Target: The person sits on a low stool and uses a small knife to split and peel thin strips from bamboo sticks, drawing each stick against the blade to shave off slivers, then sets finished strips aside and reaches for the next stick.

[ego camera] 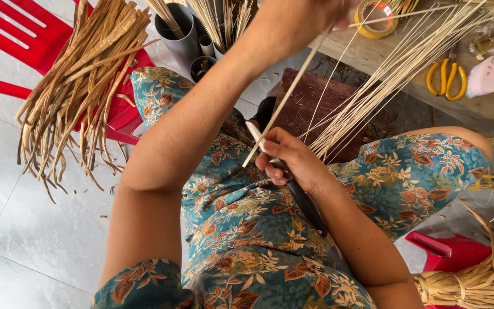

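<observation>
A: Okay, floor first, from the left?

B: Pale grey floor tiles [7,189], glossy, a few scraps lying on them. Red plastic chair [27,40] top left, with a bundle of tan dried fibre strips [81,86] draped over its seat and hanging down toward the tiles.

A: Next over?

B: Grey plastic tubes [181,37] standing upright at top centre, thin sticks poking out of them. Below that the person's lap, in a teal floral-print garment [241,240].

A: Hands?

B: Left hand [304,14] is raised at the top edge, partly cut off, closed on the upper end of a thin pale cane strip [284,97]. The strip runs diagonally down to the right hand [290,160], which sits over the lap. Right hand is curled round a knife [298,194]; dark handle lies back along the forearm, pale blade meets the strip's lower end.

A: Behind the hands?

B: Dark reddish wooden block [315,103] on the floor between the knees. A fan of fine pale splints [395,68] leans across it up to the right.

A: Right side?

B: Rough wooden bench [475,109] top right, holding a yellow tape roll [375,20], yellow-handled scissors [446,80] and a pink round case [490,74]. Bottom right: red stool [450,252] and a tied bundle of straw-coloured fibre [475,283].
</observation>
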The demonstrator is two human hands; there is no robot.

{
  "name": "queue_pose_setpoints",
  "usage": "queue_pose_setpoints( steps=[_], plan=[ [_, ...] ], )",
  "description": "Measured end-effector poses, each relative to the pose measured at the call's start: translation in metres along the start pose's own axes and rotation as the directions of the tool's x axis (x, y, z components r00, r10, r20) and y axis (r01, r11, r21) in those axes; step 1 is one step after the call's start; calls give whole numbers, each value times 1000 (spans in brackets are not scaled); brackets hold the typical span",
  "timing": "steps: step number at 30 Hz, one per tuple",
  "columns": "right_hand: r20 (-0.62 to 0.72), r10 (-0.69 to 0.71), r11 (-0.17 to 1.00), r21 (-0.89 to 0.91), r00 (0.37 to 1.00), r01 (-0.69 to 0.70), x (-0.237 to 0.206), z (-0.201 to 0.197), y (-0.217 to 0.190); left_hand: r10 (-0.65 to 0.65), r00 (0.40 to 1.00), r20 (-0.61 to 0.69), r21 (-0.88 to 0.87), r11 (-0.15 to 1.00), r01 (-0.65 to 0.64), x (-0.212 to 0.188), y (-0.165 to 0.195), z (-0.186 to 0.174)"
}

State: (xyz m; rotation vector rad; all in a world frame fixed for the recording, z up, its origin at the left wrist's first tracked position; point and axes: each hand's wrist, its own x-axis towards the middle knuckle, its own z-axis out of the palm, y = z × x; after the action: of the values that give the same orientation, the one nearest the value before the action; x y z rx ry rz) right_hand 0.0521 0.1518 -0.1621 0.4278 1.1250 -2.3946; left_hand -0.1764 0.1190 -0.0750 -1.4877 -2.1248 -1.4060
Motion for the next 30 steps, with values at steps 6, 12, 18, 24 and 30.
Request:
queue_pose_setpoints(
  steps=[6, 12, 18, 24, 30],
  plan=[
    [-38, -74, 996, 45, 997, 75, -2, -24, -10, -188, 940, 285, -260, 929, 265, -62, 17, 6],
    [-75, -60, 997, 45, 995, 64, -1, -37, -11, -264, 936, 233, -296, 897, 327, -60, 22, 13],
    [-81, -26, 998, 53, 996, 30, 2, -61, -15, -297, 940, 169, -338, 878, 339, -40, 14, 24],
    [-93, 72, 995, 69, 993, -65, 15, -92, -3, -340, 936, 91, -537, 775, 333, -20, 0, 35],
    [-233, -66, 998, -26, 970, 61, 5, -115, -14, -373, 925, 73, -621, 709, 335, 4, -23, 20]
  ],
)
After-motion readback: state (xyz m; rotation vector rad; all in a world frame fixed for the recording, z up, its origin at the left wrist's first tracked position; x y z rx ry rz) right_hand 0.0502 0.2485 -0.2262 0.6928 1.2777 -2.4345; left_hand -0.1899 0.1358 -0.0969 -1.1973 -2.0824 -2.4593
